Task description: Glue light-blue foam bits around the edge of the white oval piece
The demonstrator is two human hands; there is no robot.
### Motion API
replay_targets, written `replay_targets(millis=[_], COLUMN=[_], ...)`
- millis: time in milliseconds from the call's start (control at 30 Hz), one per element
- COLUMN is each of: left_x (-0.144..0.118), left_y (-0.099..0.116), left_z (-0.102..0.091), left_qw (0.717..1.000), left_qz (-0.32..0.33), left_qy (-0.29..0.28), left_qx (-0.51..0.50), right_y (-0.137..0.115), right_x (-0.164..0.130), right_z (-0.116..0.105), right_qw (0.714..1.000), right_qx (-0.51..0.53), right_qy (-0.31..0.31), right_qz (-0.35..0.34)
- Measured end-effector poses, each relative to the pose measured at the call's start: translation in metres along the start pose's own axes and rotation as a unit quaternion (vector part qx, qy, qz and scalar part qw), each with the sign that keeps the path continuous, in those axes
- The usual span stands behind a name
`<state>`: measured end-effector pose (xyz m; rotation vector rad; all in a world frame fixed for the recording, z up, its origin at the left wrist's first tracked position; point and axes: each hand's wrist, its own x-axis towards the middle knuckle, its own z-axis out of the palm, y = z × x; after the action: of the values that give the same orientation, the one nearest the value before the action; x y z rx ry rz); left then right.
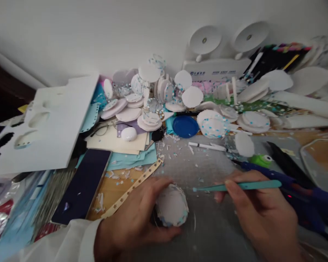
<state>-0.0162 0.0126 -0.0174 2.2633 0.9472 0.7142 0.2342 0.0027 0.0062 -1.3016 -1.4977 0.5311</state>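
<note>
My left hand [142, 214] is curled around a small round white piece [172, 205] with a blue-and-white edge, thumb and fingers on either side of it. In my right hand [258, 207] is a pair of teal tweezers [243, 186], pinched between thumb and fingers. Their tip points left, toward the round piece but apart from it. A tiny light-blue bit [195, 189] shows at the tip. Beneath both hands lies a grey mat [207, 225].
A blue glue gun [292, 185] with a red light lies right of my right hand. A dark phone [83, 185] and patterned strip [133, 187] are at left. Behind stand a blue lid [185, 126], a white pen [207, 146] and several white discs [192, 96].
</note>
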Motion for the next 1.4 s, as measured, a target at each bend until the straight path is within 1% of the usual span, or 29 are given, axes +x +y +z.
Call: replay_targets(millis=[133, 267, 333, 467, 633, 733, 800, 833, 1000, 1067, 1167, 1267, 1333, 1400], left_x=[-0.002, -0.001, 0.0, 0.001, 0.004, 0.006, 0.007, 0.007, 0.006, 0.006, 0.005, 0.003, 0.001, 0.001], left_y=[0.0, 0.001, 0.001, 0.0, 0.002, 0.003, 0.003, 0.002, 0.002, 0.002, 0.001, 0.0, -0.001, -0.001], left_z=[0.001, 0.0, 0.0, 0.0, 0.001, 0.001, 0.001, 0.001, 0.001, 0.001, 0.001, 0.002, 0.003, 0.004], left_qw=[0.999, 0.998, 0.998, 0.998, 0.998, 0.999, 0.999, 0.998, 0.998, 0.998, 0.998, 0.997, 0.997, 0.996], left_qz=[-0.019, -0.024, -0.016, -0.012, -0.004, 0.008, 0.012, 0.012, 0.02, 0.024, 0.021, 0.01, 0.004, 0.002], left_qy=[0.013, 0.016, 0.016, 0.012, 0.011, 0.009, 0.009, 0.009, 0.011, 0.013, 0.015, 0.02, 0.022, 0.026], left_qx=[-0.031, -0.054, -0.058, -0.06, -0.056, -0.052, -0.052, -0.054, -0.06, -0.059, -0.061, -0.073, -0.08, -0.084], right_y=[0.005, 0.009, 0.008, 0.002, 0.001, -0.001, -0.002, -0.003, -0.003, -0.003, -0.003, -0.002, 0.001, 0.005], right_x=[-0.005, -0.01, -0.011, -0.012, -0.016, -0.018, -0.018, -0.018, -0.014, -0.013, -0.011, -0.011, -0.012, -0.012], right_z=[-0.003, -0.005, -0.005, -0.003, -0.002, 0.001, 0.003, 0.003, 0.004, 0.004, 0.003, 0.0, -0.001, -0.001], right_qw=[0.998, 0.993, 0.991, 0.987, 0.992, 0.992, 0.995, 0.996, 0.994, 0.995, 0.995, 0.994, 0.994, 0.995], right_qx=[-0.007, -0.018, -0.025, -0.051, -0.056, -0.057, -0.048, -0.043, -0.059, -0.058, -0.062, -0.067, -0.051, -0.028], right_qy=[-0.05, -0.115, -0.134, -0.151, -0.112, -0.114, -0.08, -0.073, -0.097, -0.076, -0.08, -0.085, -0.083, -0.088], right_qz=[0.021, 0.002, -0.01, -0.032, -0.005, -0.003, 0.025, 0.029, 0.0, 0.009, 0.0, 0.018, 0.04, 0.047])
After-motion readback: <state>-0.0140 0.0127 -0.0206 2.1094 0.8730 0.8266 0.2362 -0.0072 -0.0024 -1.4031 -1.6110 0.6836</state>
